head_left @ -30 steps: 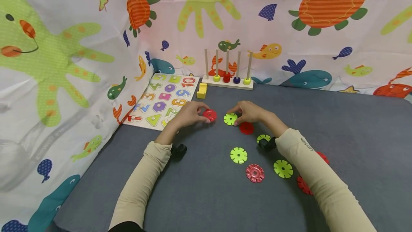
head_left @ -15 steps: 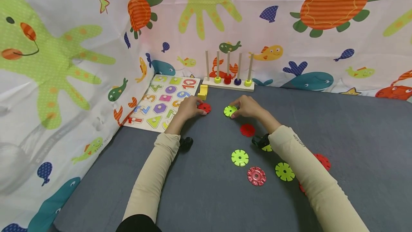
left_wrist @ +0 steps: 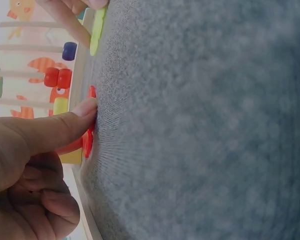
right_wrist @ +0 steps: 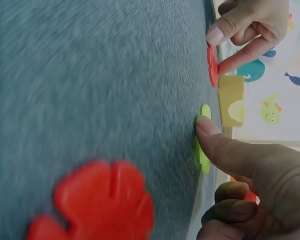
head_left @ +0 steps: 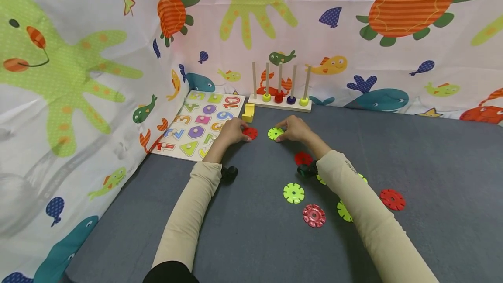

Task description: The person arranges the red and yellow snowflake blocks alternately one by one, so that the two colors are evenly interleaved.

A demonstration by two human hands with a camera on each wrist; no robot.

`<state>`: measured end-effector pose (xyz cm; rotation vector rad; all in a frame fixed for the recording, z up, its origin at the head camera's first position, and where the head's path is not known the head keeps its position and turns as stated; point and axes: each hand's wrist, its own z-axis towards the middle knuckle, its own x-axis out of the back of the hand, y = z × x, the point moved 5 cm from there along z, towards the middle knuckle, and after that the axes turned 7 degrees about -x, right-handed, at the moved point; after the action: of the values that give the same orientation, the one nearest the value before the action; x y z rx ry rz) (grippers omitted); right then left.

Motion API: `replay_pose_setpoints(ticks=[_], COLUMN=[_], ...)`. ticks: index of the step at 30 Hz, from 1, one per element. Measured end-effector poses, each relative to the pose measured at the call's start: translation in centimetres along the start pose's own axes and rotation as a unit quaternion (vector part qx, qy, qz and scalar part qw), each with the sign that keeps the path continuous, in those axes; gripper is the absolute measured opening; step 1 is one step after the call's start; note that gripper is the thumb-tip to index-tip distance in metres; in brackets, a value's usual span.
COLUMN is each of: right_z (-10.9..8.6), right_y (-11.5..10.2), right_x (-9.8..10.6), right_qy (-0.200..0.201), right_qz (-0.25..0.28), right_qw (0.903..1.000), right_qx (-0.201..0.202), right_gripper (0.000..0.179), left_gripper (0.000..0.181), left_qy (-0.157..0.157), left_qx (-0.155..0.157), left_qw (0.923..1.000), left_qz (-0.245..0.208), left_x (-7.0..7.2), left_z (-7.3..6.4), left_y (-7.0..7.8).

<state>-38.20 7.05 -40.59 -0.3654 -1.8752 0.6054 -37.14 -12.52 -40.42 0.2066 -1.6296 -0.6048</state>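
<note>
In the head view my left hand [head_left: 232,132] pinches a red notched disc [head_left: 250,133] between thumb and finger, low at the grey tabletop. The left wrist view has the thumb across the red disc [left_wrist: 88,145] on the side facing me, the disc seen nearly edge-on. To its right, my right hand [head_left: 294,129] holds a lime-green notched disc [head_left: 274,133] at its edges. Seen from the right wrist, the thumb lies against the green disc [right_wrist: 204,162], which also looks edge-on. A short gap separates the two discs.
Nearer me lie loose discs: red [head_left: 303,158], green [head_left: 294,193], dark red [head_left: 314,215], and red [head_left: 392,199]. My right sleeve partly covers others. Behind are a yellow block [head_left: 248,112], number puzzle board [head_left: 184,139] and pegged stand [head_left: 257,100], against a printed cloth [head_left: 251,56].
My left hand has carried the red disc away from me and slightly left. My right hand has moved the green disc away from me, then left toward the red one.
</note>
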Motion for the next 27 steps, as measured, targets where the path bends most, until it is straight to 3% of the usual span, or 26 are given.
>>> replay_pose_setpoints(ticks=[11,27], right_z=[0.2,0.5], right_y=[-0.9,-1.5], right_x=[-1.3,-2.1], right_qy=[0.024,0.025], right_qz=[-0.022,-0.022], right_qw=[0.9992,0.9989], right_qx=[-0.022,-0.032], right_gripper=[0.056,0.055], left_gripper=[0.044,0.045], left_qy=[-0.013,-0.023], left_qx=[0.007,0.022], left_qw=[0.9996,0.9985], left_qz=[-0.026,-0.045], left_x=[-0.1,-0.3], left_z=[0.0,0.1], left_y=[-0.1,-0.4])
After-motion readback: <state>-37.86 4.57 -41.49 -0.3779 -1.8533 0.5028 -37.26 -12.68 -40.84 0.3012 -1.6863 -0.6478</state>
